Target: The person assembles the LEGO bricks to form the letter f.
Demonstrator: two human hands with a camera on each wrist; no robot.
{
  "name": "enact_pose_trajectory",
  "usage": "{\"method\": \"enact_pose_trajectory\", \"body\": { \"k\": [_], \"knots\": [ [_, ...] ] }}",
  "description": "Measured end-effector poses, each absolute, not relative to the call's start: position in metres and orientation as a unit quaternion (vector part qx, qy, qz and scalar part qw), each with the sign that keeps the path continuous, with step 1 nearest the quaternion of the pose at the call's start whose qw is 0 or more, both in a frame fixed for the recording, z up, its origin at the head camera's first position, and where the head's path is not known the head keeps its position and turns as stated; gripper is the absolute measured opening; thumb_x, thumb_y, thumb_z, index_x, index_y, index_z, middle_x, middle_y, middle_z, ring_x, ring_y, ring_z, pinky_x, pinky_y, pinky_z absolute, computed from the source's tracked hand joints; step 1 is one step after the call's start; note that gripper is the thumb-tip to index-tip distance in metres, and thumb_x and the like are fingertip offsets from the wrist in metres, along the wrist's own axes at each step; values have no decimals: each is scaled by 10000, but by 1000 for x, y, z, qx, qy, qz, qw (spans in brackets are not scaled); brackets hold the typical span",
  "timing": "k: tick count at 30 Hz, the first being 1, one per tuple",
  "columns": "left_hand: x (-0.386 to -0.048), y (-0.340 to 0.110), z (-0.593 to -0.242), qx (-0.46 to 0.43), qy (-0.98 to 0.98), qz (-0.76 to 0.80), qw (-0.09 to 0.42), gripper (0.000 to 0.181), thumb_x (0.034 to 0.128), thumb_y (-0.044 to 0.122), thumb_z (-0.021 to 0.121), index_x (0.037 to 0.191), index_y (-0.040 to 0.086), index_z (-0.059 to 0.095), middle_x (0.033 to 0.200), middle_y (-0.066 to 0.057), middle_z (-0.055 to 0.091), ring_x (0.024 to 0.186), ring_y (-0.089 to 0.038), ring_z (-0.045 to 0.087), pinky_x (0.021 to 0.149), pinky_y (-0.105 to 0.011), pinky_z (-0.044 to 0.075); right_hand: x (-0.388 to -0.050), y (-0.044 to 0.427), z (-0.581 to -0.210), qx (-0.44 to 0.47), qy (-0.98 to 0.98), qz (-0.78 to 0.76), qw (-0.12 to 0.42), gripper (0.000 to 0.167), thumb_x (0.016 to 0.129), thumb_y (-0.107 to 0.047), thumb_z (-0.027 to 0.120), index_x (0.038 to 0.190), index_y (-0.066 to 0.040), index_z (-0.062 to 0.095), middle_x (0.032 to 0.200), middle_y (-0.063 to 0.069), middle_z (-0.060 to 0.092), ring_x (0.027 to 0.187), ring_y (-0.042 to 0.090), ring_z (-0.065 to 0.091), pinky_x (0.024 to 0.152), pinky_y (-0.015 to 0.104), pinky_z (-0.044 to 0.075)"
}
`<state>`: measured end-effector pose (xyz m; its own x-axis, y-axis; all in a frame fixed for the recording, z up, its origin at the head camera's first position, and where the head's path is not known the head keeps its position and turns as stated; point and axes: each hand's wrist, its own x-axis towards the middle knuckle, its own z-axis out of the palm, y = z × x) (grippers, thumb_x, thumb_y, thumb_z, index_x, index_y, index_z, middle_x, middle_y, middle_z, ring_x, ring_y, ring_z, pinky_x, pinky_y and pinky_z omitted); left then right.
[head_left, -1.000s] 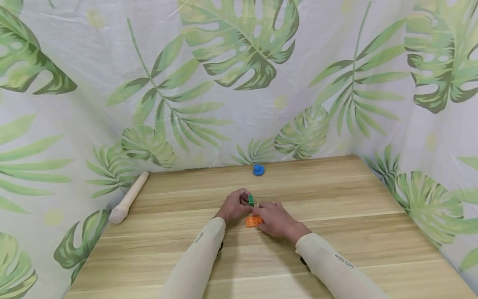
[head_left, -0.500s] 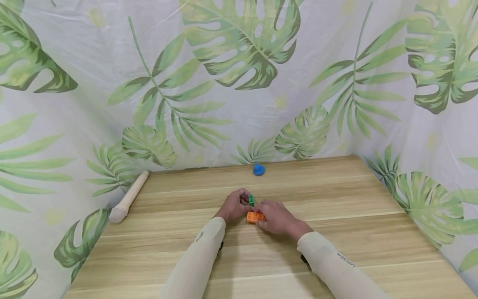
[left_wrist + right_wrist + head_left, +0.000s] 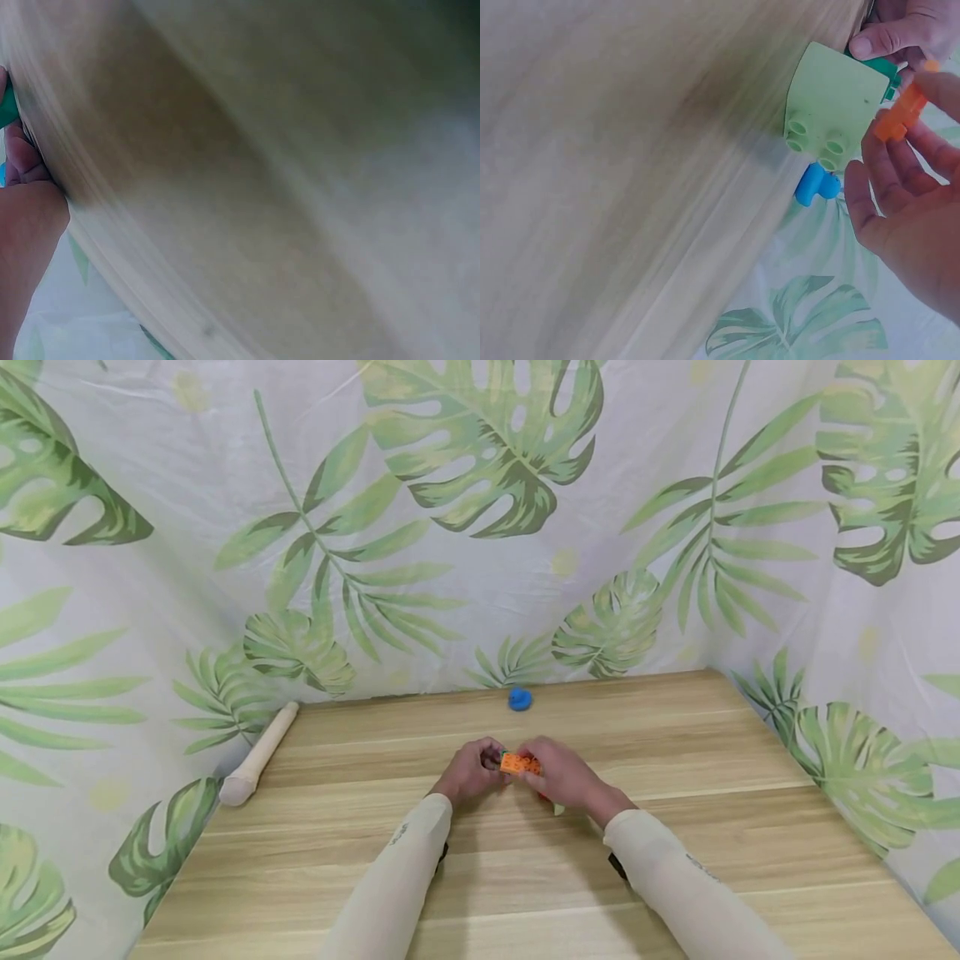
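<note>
My left hand (image 3: 471,770) pinches a dark green brick (image 3: 881,67), which is mostly hidden behind the orange one in the head view. An orange studded brick (image 3: 519,764) is held between the thumb and fingers of my right hand (image 3: 566,772), right beside the green brick. In the right wrist view, a light green piece (image 3: 831,105) with round studs stands against the green brick; only its edge shows below my right hand in the head view. At the left wrist view's edge, my left hand (image 3: 28,217) and the green brick (image 3: 7,109) show partly.
A small blue piece (image 3: 519,699) sits near the back edge of the wooden table (image 3: 360,860). Along the left edge lies a long pale roller-like object (image 3: 260,758). Leaf-patterned cloth (image 3: 480,568) hangs behind the table.
My right hand has lifted the orange brick away from the front, up to the green brick. The light green edge has come into view under it. My left hand has hardly moved.
</note>
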<state>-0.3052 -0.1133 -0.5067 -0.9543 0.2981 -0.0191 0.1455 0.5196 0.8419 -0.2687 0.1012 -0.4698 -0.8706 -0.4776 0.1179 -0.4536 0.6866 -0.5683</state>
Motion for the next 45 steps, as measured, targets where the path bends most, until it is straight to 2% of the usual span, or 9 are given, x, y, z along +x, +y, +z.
{"method": "enact_pose_trajectory", "body": {
  "k": [5,11,21,30,45],
  "knots": [
    [-308,-112,-507,127,870,469,83,322,871,13,879,1144,61,715,1057,-85,734,872,-122,593,790,-219,495,-274,99,-471,-265,916,-301,-17,351,1002,-141,771,1338,-81,689,1207,101,709,1042,232,660,973,457,559],
    [-307,-113,-506,131,868,471,85,329,861,10,887,1132,51,706,1011,-76,706,845,-139,553,762,-234,470,-279,92,-477,-266,912,-310,-36,371,969,-106,802,1327,-59,721,1199,116,716,1073,273,679,1013,492,568],
    [-304,-115,-505,130,871,465,88,315,875,46,885,1137,73,712,947,-52,646,853,-154,529,768,-266,445,-284,86,-476,-251,921,-296,-22,381,988,-109,780,1367,-108,739,1239,104,709,1132,287,673,1049,486,559],
    [-305,-115,-507,133,874,460,86,341,867,58,896,1157,80,718,1024,-44,696,905,-144,565,815,-254,481,-291,82,-472,-261,926,-274,-6,407,983,-104,785,1386,-128,734,1224,113,737,1093,254,674,1010,465,576],
    [-305,-114,-505,124,878,455,86,326,871,64,896,1138,88,711,1041,-42,702,926,-146,572,847,-263,484,-299,85,-475,-270,917,-294,12,390,968,-84,797,1354,-116,753,1215,111,737,1085,242,677,996,465,577]
  ]
}}
